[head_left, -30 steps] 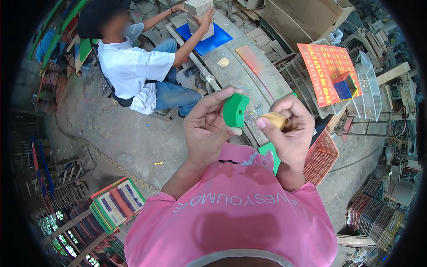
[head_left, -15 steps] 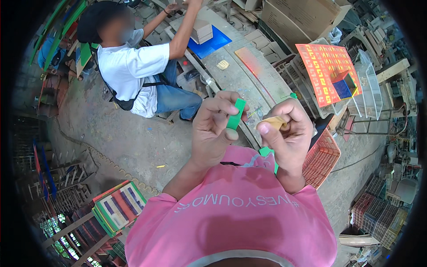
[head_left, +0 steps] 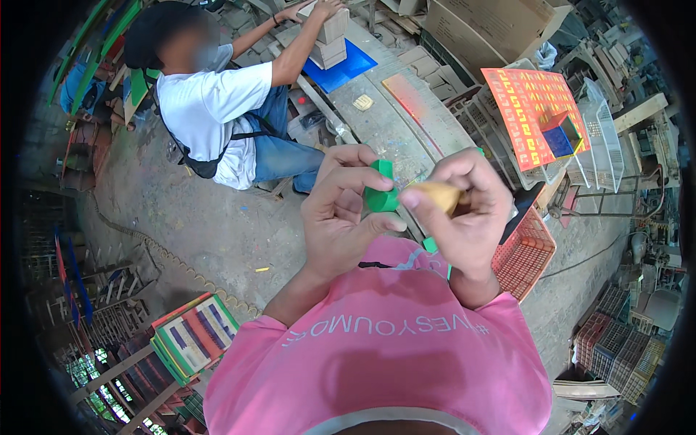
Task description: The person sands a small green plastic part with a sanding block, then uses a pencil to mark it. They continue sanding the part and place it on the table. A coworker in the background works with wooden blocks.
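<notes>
In front of my chest, my left hand [head_left: 333, 210] pinches a small green block [head_left: 382, 197] between fingers and thumb; it has a curved edge and looks like painted wood. Close on its right, my right hand [head_left: 475, 214] grips a folded tan sheet [head_left: 438, 194], sandpaper by its look, slightly blurred by motion. The sheet's tip is near the green block; whether they touch I cannot tell. Below the right hand, another green piece [head_left: 430, 244] shows partly, at the edge of my pink shirt.
A long worktable [head_left: 417, 141] runs ahead, bearing a pale yellow piece [head_left: 362, 103] and a blue sheet [head_left: 355, 69]. At far left a co-worker [head_left: 214, 101] handles wooden blocks [head_left: 331, 43]. An orange board [head_left: 504, 109] with cut shapes and an orange basket [head_left: 536, 254] stand right.
The green block has turned in my left hand, showing its curved side. My right hand has brought the tan sheet leftward, closer to it. The co-worker's hands have lowered onto the wooden blocks.
</notes>
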Available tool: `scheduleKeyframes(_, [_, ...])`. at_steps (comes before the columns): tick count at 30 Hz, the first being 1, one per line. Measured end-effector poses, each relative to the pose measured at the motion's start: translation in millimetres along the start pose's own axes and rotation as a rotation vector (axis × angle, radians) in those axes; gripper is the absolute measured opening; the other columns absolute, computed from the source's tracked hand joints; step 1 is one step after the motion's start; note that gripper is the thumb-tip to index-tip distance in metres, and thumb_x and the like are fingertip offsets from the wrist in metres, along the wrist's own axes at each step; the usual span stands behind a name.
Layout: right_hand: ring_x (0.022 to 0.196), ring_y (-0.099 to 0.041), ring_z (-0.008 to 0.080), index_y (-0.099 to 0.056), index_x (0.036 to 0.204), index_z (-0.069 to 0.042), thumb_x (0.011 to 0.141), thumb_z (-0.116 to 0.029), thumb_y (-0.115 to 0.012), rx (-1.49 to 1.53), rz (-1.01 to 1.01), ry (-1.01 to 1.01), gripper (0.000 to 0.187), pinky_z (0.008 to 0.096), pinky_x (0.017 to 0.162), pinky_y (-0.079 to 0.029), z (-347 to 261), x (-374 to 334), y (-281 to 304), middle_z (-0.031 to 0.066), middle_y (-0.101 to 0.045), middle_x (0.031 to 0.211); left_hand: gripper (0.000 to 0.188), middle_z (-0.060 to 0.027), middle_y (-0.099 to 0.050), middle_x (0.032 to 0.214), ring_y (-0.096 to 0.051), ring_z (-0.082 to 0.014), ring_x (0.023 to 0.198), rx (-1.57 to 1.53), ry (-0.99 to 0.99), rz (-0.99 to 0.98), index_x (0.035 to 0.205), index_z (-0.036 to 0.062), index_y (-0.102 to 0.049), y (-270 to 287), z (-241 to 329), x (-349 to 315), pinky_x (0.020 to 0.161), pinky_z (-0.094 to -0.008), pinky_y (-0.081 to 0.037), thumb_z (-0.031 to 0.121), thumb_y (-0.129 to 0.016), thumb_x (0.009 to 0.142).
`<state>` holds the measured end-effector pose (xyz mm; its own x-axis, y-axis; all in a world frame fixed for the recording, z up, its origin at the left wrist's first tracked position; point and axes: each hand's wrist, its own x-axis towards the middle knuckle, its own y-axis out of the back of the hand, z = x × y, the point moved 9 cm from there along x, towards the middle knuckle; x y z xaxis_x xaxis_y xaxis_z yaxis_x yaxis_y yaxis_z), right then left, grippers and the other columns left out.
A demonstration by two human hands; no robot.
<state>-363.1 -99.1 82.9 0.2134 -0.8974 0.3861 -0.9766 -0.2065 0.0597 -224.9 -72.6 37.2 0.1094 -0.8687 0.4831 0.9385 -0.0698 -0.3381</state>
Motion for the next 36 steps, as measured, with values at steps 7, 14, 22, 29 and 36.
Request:
scheduleKeyframes(7, [0.062, -0.054, 0.0014, -0.052, 0.081, -0.002, 0.076, -0.001, -0.072, 0.006, 0.033, -0.022, 0.020, 0.0163, 0.051, -0.038, -1.3, 5.3, -1.3, 0.0003, -0.060, 0.065, 0.040, -0.0104, -0.043, 0.115, -0.049, -0.0133, 0.100, 0.026, -0.008, 0.011, 0.099, 0.0039, -0.060, 5.2, 3.7, -1.5, 0.085, -0.0269, -0.042, 0.013, -0.083, 0.067])
scheduleKeyframes(14, [0.059, -0.053, 0.0011, -0.052, 0.081, -0.002, 0.077, 0.000, -0.071, -0.015, -0.017, -0.027, 0.020, 0.0163, 0.051, -0.038, -0.1, 5.9, -7.0, 0.0001, -0.060, 0.065, 0.037, -0.0112, -0.044, 0.118, -0.050, -0.0151, 0.102, 0.070, -0.052, 0.032, 0.098, 0.0042, -0.062, 11.5, 8.3, -1.3, 0.085, -0.0279, -0.043, 0.009, -0.082, 0.067])
scheduleKeyframes(22, [0.063, -0.051, -0.0002, -0.051, 0.082, -0.002, 0.076, 0.002, -0.072, 0.016, -0.061, -0.095, 0.022, 0.0156, 0.052, -0.036, 8.4, 4.2, -11.3, 0.0001, -0.060, 0.070, 0.034, -0.0117, -0.044, 0.119, -0.051, -0.0181, 0.104, 0.176, -0.075, 0.044, 0.095, 0.0032, -0.063, 15.6, 13.8, -1.6, 0.087, -0.0305, -0.044, 0.005, -0.081, 0.067])
scheduleKeyframes(29, [0.069, -0.055, 0.0031, -0.047, 0.098, -0.002, 0.076, 0.006, -0.070, 0.391, -0.034, -0.192, 0.033, 0.0169, 0.056, -0.040, 25.1, 1.2, 5.6, 0.0031, -0.061, 0.079, 0.042, -0.0182, -0.041, 0.128, -0.059, -0.0214, 0.101, -0.005, -0.037, 0.066, 0.108, 0.0025, -0.053, 11.9, 10.9, 1.6, 0.084, -0.0303, -0.050, 0.007, -0.077, 0.073])
scheduleKeyframes(36, [0.070, -0.056, 0.0071, -0.036, 0.114, -0.003, 0.077, 0.008, -0.067, 0.429, -0.026, -0.187, 0.049, 0.0191, 0.057, -0.043, 27.1, -10.2, 1.9, 0.0050, -0.056, 0.083, 0.044, -0.0248, -0.050, 0.124, -0.063, -0.0220, 0.092, -0.357, 0.154, -0.021, 0.113, 0.0004, -0.048, 3.6, -9.3, -5.0, 0.078, -0.0316, -0.053, 0.033, -0.063, 0.087])
